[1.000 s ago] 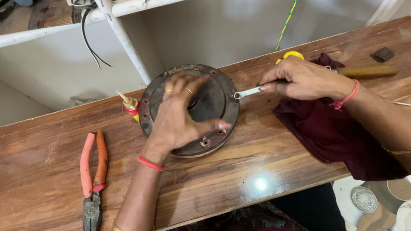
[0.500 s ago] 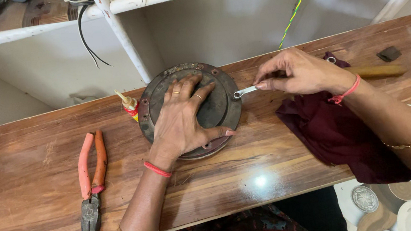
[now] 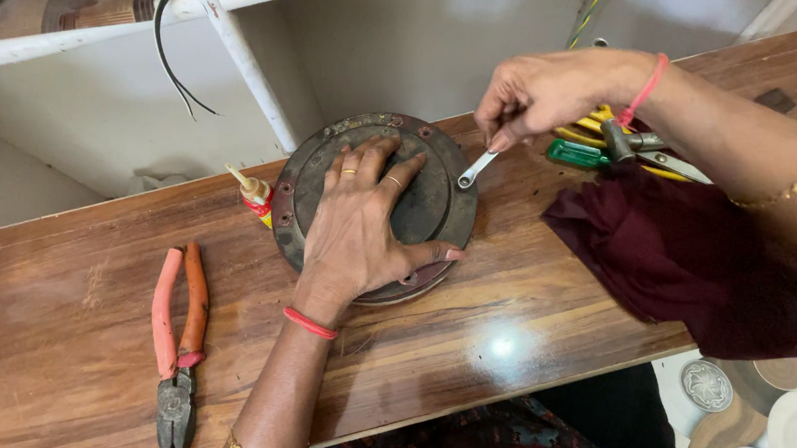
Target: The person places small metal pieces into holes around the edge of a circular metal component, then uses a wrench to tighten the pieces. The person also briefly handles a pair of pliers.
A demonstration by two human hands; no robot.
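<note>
Pliers with orange-red handles [image 3: 178, 357] lie on the left of the brown wooden table [image 3: 54, 286]. Next comes a small yellow glue bottle [image 3: 254, 194], just beside a round dark metal plate [image 3: 444, 190] in the middle. The left hand [image 3: 359, 223] lies flat and open on that plate. The right hand [image 3: 547, 93] pinches a small silver spanner [image 3: 476, 169] at the plate's right edge. A dark red cloth [image 3: 674, 256] lies on the right.

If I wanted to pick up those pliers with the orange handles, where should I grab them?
Probably by the two orange handles, coming down from above. The pliers lie flat on the wooden table with handles nearly closed and pointing away, the dark metal nose toward the near edge. One hand could wrap both handles together; nothing crowds them, since the left hand rests on the round metal disc.
</note>
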